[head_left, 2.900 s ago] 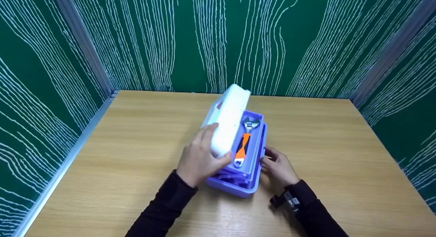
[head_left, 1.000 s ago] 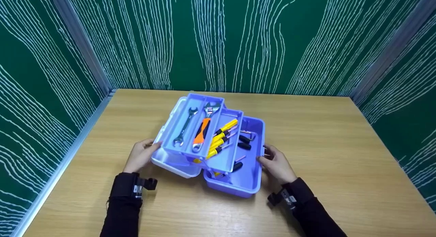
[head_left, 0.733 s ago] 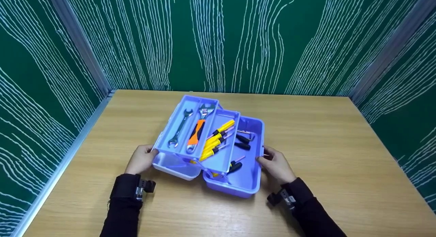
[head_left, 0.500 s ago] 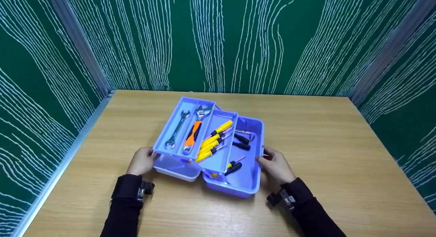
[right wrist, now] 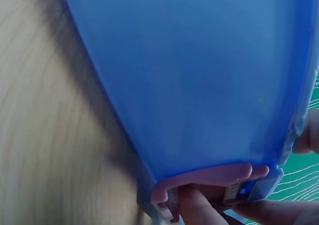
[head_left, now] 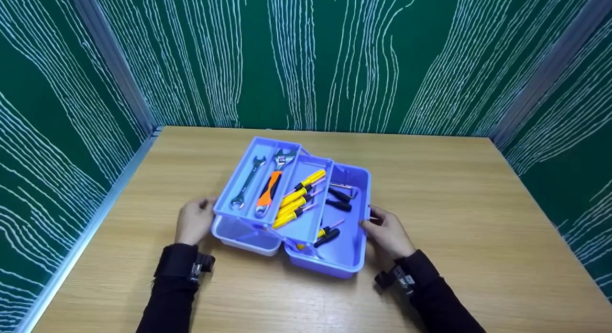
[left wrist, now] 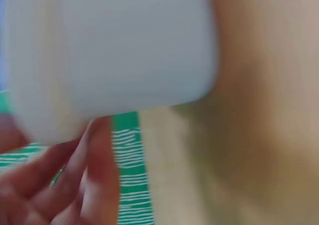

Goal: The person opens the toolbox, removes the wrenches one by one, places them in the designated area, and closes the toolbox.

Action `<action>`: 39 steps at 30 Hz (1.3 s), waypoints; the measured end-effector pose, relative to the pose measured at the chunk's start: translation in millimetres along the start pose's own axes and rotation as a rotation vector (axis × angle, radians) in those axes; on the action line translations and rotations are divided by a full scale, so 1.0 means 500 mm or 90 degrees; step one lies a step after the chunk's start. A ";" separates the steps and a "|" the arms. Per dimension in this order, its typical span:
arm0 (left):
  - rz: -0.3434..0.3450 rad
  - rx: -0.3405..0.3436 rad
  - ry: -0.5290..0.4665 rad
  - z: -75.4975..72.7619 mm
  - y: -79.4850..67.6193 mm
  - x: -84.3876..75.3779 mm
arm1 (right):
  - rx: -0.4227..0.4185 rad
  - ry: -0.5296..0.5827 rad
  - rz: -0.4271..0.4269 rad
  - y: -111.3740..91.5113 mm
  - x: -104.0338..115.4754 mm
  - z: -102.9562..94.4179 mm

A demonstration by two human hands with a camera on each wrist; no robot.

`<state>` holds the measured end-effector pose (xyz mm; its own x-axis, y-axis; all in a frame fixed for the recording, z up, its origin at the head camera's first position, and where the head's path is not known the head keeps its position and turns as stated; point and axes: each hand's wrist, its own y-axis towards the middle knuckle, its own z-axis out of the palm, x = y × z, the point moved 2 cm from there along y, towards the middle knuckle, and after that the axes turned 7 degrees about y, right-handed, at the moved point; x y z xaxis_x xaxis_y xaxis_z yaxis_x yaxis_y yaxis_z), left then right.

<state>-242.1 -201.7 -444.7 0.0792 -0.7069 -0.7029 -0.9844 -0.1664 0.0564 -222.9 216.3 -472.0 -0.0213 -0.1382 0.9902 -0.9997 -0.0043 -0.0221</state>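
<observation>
A purple toolbox point(head_left: 351, 237) stands unfolded on the table, its stepped trays raised to the left over the pale lid point(head_left: 246, 235). An open-end wrench point(head_left: 248, 182) and an orange-handled adjustable wrench point(head_left: 269, 189) lie in the top tray. Yellow-handled screwdrivers point(head_left: 295, 196) fill the tray below. My left hand point(head_left: 192, 223) is at the lid's left rim; in the left wrist view its fingers point(left wrist: 97, 160) and thumb straddle that rim. At the base's right wall, my right hand point(head_left: 389, 232) grips the toolbox, a finger inside the pink latch point(right wrist: 204, 177).
Black-handled tools point(head_left: 327, 238) and a hex key lie in the base compartment. The wooden table point(head_left: 444, 194) extends around the toolbox. Green walls with white wavy lines point(head_left: 291, 60) enclose it at the back and sides.
The lid has swung open to the left and down, guided by my left hand, spreading the trays and exposing the tools. My right hand has stayed at the right wall.
</observation>
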 end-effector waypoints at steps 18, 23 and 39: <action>0.148 0.013 0.121 -0.071 0.040 -0.225 | -0.002 -0.017 0.004 -0.001 -0.001 -0.007; 0.144 0.079 0.193 -0.055 0.068 -0.257 | 0.002 -0.012 0.005 0.001 -0.005 -0.003; 0.092 0.268 0.417 -0.005 0.082 -0.293 | 0.006 -0.023 0.016 0.000 -0.004 -0.002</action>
<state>-293.8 -106.7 -337.7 -0.1072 -0.9842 -0.1406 -0.9581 0.1401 -0.2500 -222.8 217.5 -473.8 -0.0465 -0.1742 0.9836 -0.9987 -0.0101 -0.0490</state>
